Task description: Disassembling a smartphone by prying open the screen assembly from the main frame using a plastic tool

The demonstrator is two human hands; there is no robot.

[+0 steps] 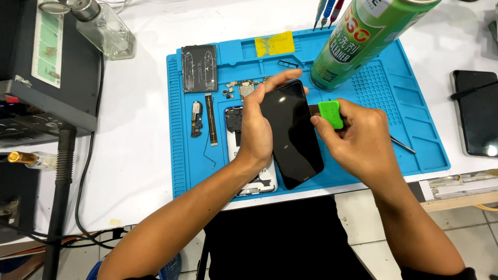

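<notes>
Phone screen [291, 132] is held over the blue mat [415, 129], long axis running toward the green can [363, 39]. Left hand [255, 132] is clamped on its left edge; right hand [358, 140] pinches a green pry tool [330, 114] at its right edge.

The left hand [255, 127] grips a flat black glass phone screen panel [291, 134] by its left edge, fingertips [282, 78] curled over its top corner. The right hand [358, 137] pinches a small bright green plastic scraper tool [330, 113] between thumb and fingers, its dark blade touching the panel's right edge. Under the left palm lies a white opened phone frame [244, 155] on a blue silicone work mat [404, 109]. Just beyond the right fingers stands a green spray can [358, 44].
</notes>
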